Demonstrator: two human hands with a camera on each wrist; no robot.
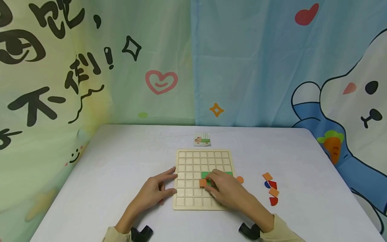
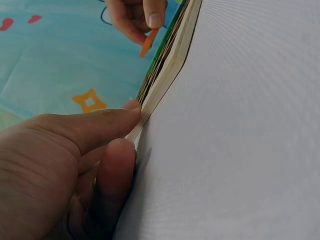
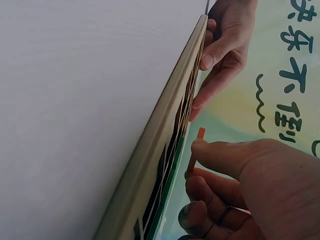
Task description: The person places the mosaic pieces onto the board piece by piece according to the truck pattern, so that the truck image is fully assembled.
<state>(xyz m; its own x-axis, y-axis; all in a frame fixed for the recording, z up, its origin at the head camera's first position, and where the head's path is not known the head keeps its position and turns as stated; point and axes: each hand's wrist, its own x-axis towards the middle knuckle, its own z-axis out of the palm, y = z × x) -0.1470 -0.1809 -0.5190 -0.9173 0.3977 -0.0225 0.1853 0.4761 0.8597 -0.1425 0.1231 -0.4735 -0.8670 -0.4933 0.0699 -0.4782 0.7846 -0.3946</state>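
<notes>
A pale wooden grid board [image 1: 188, 161] lies on the table with green tiles [image 1: 204, 174] in some squares, partly hidden under my right hand. My right hand [image 1: 225, 188] is over the board and pinches an orange square tile [image 1: 202, 183] between thumb and fingers. In the right wrist view the tile [image 3: 201, 134] stands on edge in that pinch, just above the board's face. My left hand [image 1: 155, 188] rests against the board's left edge, thumb and fingers spread apart along it. The left wrist view shows its fingertips [image 2: 132, 107] touching the rim.
A small picture card [image 1: 202, 139] with a coloured grid pattern lies behind the board. An orange round tile [image 1: 240, 179] sits by the board's right edge. Farther right, orange squares [image 1: 273, 192], red pieces [image 1: 273, 201] and a blue piece [image 1: 267, 184] lie on the white table [image 1: 311, 161].
</notes>
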